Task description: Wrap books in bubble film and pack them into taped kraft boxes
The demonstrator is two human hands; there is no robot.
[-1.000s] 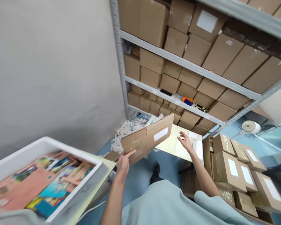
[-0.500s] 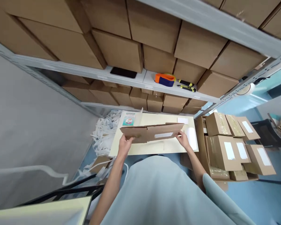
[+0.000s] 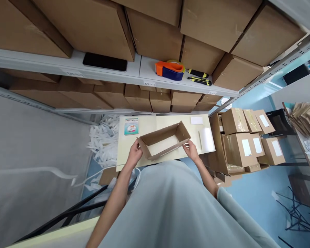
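Note:
Between my hands, over a cream tabletop (image 3: 129,146), is a brown cardboard box (image 3: 161,154) unfolded into a rectangular frame. The pale tabletop shows through its middle. My left hand (image 3: 134,154) pinches the box's left end, and my right hand (image 3: 191,150) grips the near right corner. A teal and white booklet (image 3: 131,126) lies at the table's back left. On the right side of the table are a small white label stack (image 3: 196,120) and a larger white sheet (image 3: 207,140).
A metal shelf (image 3: 105,74) full of cartons crosses above the table, bearing a black phone (image 3: 104,62), an orange and blue tape dispenser (image 3: 169,70) and cutters (image 3: 199,81). Labelled cartons (image 3: 240,150) are piled at right. Shredded white paper (image 3: 103,139) lies at left.
The flat cardboard has been opened out into a four-sided frame and turned at a slant. My hands hold its ends. The view has shifted closer to the shelf.

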